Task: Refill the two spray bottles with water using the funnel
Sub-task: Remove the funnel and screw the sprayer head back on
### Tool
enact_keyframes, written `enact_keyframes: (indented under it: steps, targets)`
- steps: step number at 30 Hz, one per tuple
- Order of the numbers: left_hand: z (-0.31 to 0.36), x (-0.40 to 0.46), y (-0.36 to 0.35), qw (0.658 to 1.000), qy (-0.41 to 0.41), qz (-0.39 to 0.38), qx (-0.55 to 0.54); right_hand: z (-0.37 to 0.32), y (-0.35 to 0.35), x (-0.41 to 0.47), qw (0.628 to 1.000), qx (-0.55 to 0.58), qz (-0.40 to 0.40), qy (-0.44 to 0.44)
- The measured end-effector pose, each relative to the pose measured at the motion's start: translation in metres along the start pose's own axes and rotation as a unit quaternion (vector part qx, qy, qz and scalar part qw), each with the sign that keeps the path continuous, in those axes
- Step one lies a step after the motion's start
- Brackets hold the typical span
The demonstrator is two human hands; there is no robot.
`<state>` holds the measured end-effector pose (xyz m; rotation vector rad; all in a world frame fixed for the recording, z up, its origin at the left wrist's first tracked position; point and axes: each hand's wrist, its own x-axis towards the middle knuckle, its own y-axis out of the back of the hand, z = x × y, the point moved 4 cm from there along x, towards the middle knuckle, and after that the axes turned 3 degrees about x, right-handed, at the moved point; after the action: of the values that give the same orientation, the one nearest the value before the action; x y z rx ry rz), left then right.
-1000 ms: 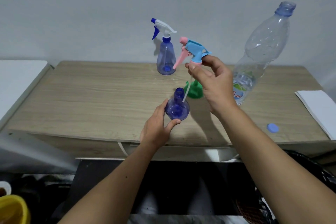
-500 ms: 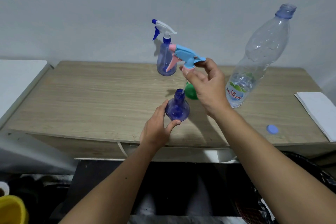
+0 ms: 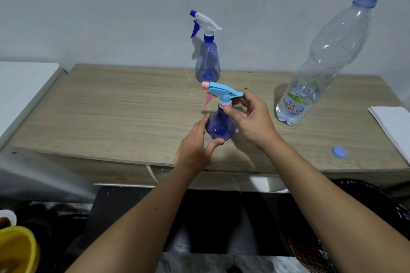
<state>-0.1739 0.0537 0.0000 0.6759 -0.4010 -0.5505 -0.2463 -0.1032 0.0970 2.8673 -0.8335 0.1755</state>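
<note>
A round blue spray bottle (image 3: 220, 126) stands near the front of the wooden table (image 3: 115, 113). My left hand (image 3: 195, 146) grips its base. The light-blue and pink trigger head (image 3: 219, 93) sits on the bottle's neck, and my right hand (image 3: 250, 117) pinches its collar. A second blue spray bottle (image 3: 207, 62) with a white and blue head stands at the back by the wall. A sliver of the green funnel (image 3: 238, 109) shows behind my right hand; the rest is hidden. A large water bottle (image 3: 319, 68), open and nearly empty, stands at the right.
The water bottle's blue cap (image 3: 339, 152) lies near the table's front right edge. White paper (image 3: 392, 126) lies at the far right. A white surface (image 3: 20, 86) adjoins the table on the left. A yellow container (image 3: 17, 248) sits low at the left.
My right hand has brought the trigger head down from the air, its tube sliding into the bottle, and the head now sits on the neck. My left hand stayed on the base.
</note>
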Motion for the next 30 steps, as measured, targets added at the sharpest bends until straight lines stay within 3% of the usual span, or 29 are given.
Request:
enact_keyframes:
  steps: [13, 24, 30]
  targets:
    - [0.003, 0.000, 0.002, 1.000, -0.004, 0.005, 0.000, 0.006, 0.001, 0.002, 0.998, 0.051, -0.011, -0.028]
    - [0.003, -0.001, 0.001, 1.000, -0.016, 0.014, -0.005, -0.004, 0.003, 0.007, 0.999, -0.034, -0.028, 0.022]
    - [0.002, -0.001, 0.002, 1.000, -0.011, 0.013, -0.005, -0.001, 0.006, 0.011, 0.999, -0.043, -0.013, -0.009]
